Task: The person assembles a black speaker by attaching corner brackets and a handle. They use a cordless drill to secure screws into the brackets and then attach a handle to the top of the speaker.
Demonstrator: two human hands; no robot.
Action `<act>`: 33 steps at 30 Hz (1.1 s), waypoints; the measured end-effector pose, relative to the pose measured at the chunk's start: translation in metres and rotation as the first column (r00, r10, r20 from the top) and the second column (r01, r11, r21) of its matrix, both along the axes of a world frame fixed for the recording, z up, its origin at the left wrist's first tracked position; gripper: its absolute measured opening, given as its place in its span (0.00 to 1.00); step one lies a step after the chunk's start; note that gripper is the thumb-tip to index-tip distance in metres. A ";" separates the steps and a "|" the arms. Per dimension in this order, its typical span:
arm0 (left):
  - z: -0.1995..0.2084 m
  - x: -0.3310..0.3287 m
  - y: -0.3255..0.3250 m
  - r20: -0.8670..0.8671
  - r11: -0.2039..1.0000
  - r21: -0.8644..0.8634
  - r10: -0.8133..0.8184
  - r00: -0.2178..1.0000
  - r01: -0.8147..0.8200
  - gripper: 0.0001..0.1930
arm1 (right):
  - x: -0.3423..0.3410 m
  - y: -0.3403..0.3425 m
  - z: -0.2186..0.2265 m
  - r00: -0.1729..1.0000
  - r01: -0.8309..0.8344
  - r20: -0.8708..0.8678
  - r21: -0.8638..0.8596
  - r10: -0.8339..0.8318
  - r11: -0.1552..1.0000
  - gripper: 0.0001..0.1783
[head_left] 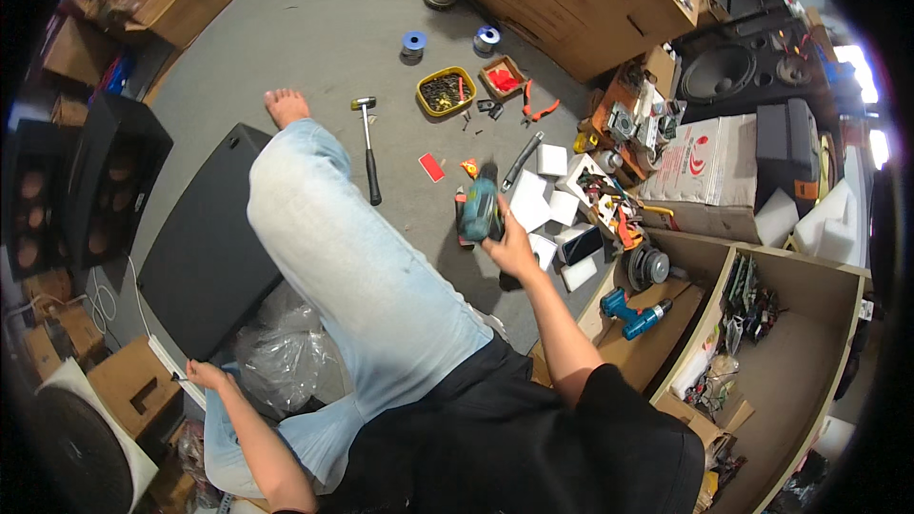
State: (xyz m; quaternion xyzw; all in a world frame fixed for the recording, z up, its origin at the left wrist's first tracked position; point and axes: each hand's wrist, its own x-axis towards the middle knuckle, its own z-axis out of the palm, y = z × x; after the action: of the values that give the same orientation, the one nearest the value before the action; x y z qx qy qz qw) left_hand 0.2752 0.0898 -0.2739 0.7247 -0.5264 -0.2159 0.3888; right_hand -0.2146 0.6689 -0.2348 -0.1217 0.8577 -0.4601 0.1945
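Observation:
My right hand (511, 246) is closed round the grip of a dark teal cordless drill (480, 213), held over the floor beside white foam blocks. At the lower left, my left hand (208, 376) is closed, fingers pinched on a small thin dark piece (178, 379); its kind is too small to make out. That hand is near a long black speaker cabinet (205, 228) lying by my leg and a heap of clear plastic wrap (286, 352). A hammer (369, 152) with a black handle lies beyond my knee.
A yellow tub of screws (446, 93), red-handled pliers (541, 110), a red card (431, 168) and wire spools (413, 46) lie ahead. Right of me, a wooden cabinet (790, 295) holds a blue drill (635, 312). Black speakers (119, 176) stand at left. Cardboard boxes (562, 14) stand behind.

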 end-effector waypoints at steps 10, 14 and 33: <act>-0.002 0.023 -0.017 0.581 0.989 0.062 -0.147 0.800 0.136 0.23 | 0.104 0.087 -0.094 0.995 -0.082 0.081 0.262 0.063 0.962 0.58; 0.009 0.025 -0.025 0.587 0.981 0.005 -0.158 0.794 0.192 0.27 | 0.127 0.088 -0.117 0.997 -0.066 0.065 0.358 0.045 0.931 0.60; 0.067 -0.093 -0.022 0.574 0.981 0.173 -0.174 0.800 0.089 0.31 | -0.057 -0.365 0.110 0.855 -0.501 0.087 -0.112 0.511 0.858 0.20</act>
State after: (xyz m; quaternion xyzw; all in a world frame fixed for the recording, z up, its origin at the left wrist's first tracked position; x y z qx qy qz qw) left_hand 0.1822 0.0673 -0.2066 0.7423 -0.6536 -0.0442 0.1408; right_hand -0.2720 0.3039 -0.1244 -0.3249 0.7627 -0.4349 0.3516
